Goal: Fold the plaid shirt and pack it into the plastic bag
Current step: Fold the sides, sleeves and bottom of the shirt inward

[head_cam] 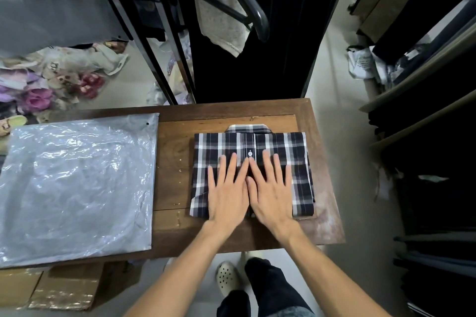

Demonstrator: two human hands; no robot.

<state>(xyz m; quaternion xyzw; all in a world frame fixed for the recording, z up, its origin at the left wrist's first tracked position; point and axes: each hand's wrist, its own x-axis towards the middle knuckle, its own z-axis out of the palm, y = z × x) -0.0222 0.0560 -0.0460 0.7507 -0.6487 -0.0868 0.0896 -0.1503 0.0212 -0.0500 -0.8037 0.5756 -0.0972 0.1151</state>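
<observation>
The plaid shirt (291, 147), dark navy and white, lies folded into a neat rectangle on the right half of the wooden table (175, 162), collar at the far side and a white button showing on the placket. My left hand (228, 193) and my right hand (270, 190) lie flat side by side on the shirt's middle, fingers straight and spread, pressing the cloth down. The plastic bag (77, 183), clear and crinkled, lies flat on the table's left half, apart from the shirt.
A black clothes rack (159, 41) with hanging garments stands behind the table. Piles of clothes lie on the floor at far left. Dark shelves (425, 110) line the right side. Cardboard (64, 288) lies under the table's near left corner. My feet stand at the table's front edge.
</observation>
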